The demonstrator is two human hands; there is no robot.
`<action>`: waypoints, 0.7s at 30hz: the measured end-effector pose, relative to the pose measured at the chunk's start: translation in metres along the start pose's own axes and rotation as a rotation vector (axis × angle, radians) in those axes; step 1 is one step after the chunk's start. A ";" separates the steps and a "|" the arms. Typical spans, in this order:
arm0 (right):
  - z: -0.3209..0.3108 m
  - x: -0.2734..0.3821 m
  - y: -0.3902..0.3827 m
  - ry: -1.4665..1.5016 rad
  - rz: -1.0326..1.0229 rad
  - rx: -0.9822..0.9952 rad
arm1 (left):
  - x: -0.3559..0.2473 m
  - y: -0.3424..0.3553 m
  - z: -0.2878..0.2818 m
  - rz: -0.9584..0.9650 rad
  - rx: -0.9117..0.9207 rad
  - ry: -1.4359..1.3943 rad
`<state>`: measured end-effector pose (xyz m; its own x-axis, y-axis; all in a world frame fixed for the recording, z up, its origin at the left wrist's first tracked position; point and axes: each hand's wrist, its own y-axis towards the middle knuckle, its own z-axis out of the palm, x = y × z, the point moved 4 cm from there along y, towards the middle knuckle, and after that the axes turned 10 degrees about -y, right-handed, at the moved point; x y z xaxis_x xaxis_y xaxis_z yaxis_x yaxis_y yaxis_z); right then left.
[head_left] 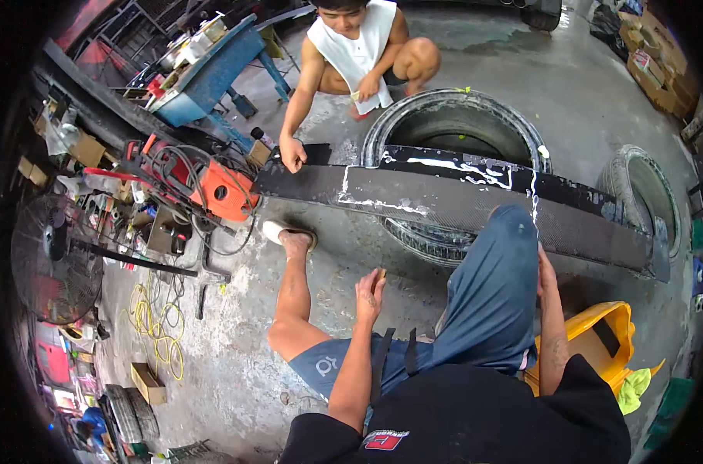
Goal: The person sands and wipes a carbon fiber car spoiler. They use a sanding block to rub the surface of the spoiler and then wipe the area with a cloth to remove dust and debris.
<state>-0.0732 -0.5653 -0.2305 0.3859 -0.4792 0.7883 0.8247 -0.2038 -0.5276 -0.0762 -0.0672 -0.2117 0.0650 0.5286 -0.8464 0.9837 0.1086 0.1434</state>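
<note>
My left hand [369,295] hangs in front of my bent left leg, fingers closed on a small tan piece [381,273]. My right hand [545,268] rests against my raised right knee in blue jeans, its fingers hidden behind the leg. Just beyond both hands a long black woven panel [444,203], streaked with white, lies across a tyre [452,116]. A person in a white sleeveless top squats opposite me, with one hand [292,153] on the panel's left end.
A second tyre [645,185] props up the panel's right end. A yellow container [591,332] stands by my right side. To the left are an orange machine [226,192] with hoses, a floor fan [53,259], yellow cable [154,325] and a blue workbench [212,69].
</note>
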 end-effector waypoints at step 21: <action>-0.024 0.089 -0.045 -0.230 -0.264 -0.299 | -0.061 0.026 0.068 -0.172 0.013 -0.307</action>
<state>-0.0857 -0.6197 -0.1447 0.2877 -0.1829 0.9401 0.7647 -0.5472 -0.3404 -0.0437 -0.1539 -0.1910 -0.0565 0.2250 -0.9727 0.9865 0.1627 -0.0197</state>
